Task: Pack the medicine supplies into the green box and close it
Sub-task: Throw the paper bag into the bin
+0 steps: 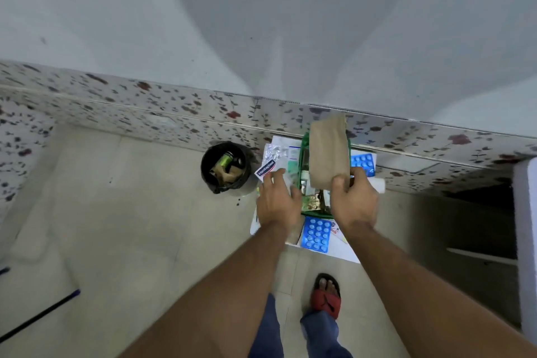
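A green box (304, 145) stands open on white paper (345, 251) on the floor, with packets inside. My right hand (353, 199) pinches the near edge of a brown paper bag (328, 151) held over the box. My left hand (277, 200) reaches with fingers spread over the supplies left of the box, close to a small sachet with a dark blue label (266, 168) and a silver blister strip (273, 152). One blue blister pack (316, 234) lies in front of the box, another blue pack (363, 163) to its right.
A black bin (225, 167) with rubbish stands left of the supplies. A flower-patterned tiled skirting (174, 110) runs behind them. My foot in a red sandal (327, 295) is near the paper. A dark stick (37, 317) lies at the lower left.
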